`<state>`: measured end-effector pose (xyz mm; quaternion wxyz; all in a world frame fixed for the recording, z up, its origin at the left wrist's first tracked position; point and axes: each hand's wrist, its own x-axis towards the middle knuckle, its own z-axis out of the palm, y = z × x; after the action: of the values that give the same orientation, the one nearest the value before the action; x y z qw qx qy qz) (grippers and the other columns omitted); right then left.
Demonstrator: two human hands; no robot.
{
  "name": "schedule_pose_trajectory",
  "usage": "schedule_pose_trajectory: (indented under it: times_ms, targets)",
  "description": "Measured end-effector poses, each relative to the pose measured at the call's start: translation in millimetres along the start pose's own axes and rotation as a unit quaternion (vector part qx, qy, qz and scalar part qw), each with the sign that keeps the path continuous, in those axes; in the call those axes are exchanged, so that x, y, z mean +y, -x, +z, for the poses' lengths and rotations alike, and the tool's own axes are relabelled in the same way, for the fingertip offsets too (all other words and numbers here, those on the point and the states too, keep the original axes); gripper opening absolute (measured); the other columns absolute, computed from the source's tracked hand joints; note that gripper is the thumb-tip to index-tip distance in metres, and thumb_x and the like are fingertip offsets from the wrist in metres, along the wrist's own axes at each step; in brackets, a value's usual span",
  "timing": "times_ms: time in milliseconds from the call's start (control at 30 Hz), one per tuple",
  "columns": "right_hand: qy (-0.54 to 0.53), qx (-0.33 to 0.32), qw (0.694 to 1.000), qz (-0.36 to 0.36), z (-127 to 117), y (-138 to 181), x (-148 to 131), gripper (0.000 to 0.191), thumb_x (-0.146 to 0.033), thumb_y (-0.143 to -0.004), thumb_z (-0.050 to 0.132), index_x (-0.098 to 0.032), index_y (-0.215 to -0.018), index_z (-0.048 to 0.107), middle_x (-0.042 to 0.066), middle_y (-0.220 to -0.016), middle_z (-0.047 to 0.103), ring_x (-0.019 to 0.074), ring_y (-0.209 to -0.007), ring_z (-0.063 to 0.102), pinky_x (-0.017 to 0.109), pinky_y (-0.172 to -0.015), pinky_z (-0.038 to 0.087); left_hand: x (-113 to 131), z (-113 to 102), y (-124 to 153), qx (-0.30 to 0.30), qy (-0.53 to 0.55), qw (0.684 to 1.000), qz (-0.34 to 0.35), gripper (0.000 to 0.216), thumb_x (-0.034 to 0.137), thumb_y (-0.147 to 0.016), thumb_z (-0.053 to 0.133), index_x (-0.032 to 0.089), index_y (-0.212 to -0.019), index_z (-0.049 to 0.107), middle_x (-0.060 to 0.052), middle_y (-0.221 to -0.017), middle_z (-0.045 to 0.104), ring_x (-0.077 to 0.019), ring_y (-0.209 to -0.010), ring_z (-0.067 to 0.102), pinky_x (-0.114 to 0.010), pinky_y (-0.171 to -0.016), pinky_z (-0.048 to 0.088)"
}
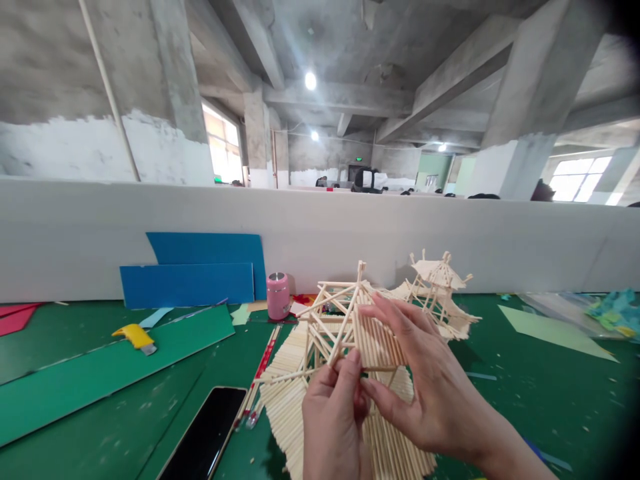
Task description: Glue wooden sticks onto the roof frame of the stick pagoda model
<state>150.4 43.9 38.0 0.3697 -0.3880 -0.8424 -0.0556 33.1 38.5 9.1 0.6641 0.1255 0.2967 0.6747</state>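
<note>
A pavilion model built of thin wooden sticks (325, 320) stands in front of me, its upper roof part open framework and part covered by a panel of sticks laid side by side (375, 337). At the panel's lower corner, my left hand (337, 407) pinches the roof edge between thumb and fingers. What its fingertips hold exactly is hidden. My right hand (423, 373) spans the panel, fingertips near its top and thumb by the lower edge. Below both hands spreads a wider lower roof of sticks (395, 440).
A smaller stick pavilion (440, 293) stands behind on the right. Left of the model are a phone (205, 433), loose sticks (265, 363), a yellow utility knife (135, 339) and a pink flask (278, 297). Blue boards (187, 285) lean on a white partition (75, 233).
</note>
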Motion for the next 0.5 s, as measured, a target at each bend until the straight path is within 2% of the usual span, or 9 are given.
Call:
schedule_pose_trajectory:
  times_ms: [200, 333, 500]
  targets:
    - [-0.003, 0.005, 1.0, 0.002, -0.1, -0.8, 2.8, 0.079, -0.023, -0.072, 0.057, -0.015, -0.138, 0.015, 0.004, -0.127, 0.049, 0.0225, -0.122, 0.03, 0.04, -0.102, 0.024, -0.1, 0.2, 0.5, 0.002, 0.009, 1.0, 0.006, 0.022, 0.02, -0.046, 0.085, 0.013, -0.057, 0.068, 0.007, -0.043, 0.052, 0.0, -0.035, 0.041, -0.009, -0.037, 0.035]
    - [-0.006, -0.004, 1.0, -0.003, -0.8, -3.1, 0.6, 0.077, -0.023, -0.071, 0.057, -0.016, -0.137, 0.018, 0.003, -0.127, 0.049, 0.0223, -0.122, 0.029, 0.039, -0.101, 0.026, 0.3, 0.4, 0.8, 0.005, 0.002, 1.0, 0.003, 0.023, 0.02, -0.047, 0.084, 0.012, -0.062, 0.069, 0.005, -0.045, 0.056, -0.0001, -0.036, 0.044, -0.009, -0.038, 0.037]
    - [0.002, -0.022, 1.0, -0.016, -2.4, -6.0, -1.7, 0.077, -0.022, -0.071, 0.055, -0.015, -0.138, 0.017, 0.002, -0.129, 0.049, 0.0215, -0.123, 0.029, 0.039, -0.103, 0.022, 0.7, 1.2, 2.3, 0.016, -0.002, 1.0, 0.008, 0.023, 0.019, -0.049, 0.083, 0.012, -0.066, 0.07, 0.001, -0.054, 0.063, -0.0034, -0.044, 0.052, -0.011, -0.044, 0.041]
